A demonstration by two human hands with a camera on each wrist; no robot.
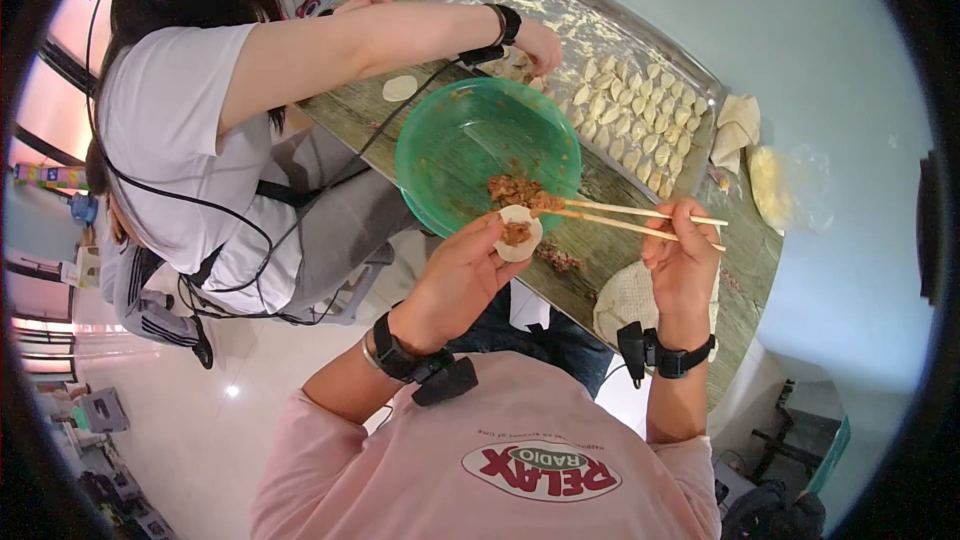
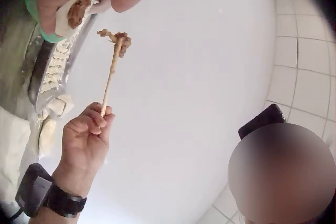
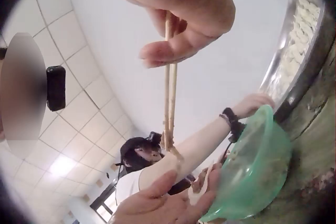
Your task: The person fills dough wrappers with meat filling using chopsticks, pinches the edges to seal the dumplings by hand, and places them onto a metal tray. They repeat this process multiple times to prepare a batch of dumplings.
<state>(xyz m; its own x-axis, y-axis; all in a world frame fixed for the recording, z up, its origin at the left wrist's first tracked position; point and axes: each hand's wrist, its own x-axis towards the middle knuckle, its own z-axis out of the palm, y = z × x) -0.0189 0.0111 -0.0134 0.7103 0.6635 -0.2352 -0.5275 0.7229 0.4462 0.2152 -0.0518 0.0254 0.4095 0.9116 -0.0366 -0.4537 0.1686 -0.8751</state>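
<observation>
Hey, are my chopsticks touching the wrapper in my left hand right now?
Apart. The left wrist view shows pale wall between the wrapper and the chopsticks, whose tips carry a clump of filling.

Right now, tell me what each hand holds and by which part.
The left hand holds the dough wrapper by its rim; the right hand grips the chopsticks near the ends opposite their food-covered tips.

Round pale wrapper [image 1: 519,212], open in the left hand [image 1: 455,285].
Bears brown minced filling [image 1: 516,233]; lies near the filling-clumped tips of slim chopsticks [image 1: 620,209] slanting from the right hand [image 1: 683,265].
</observation>
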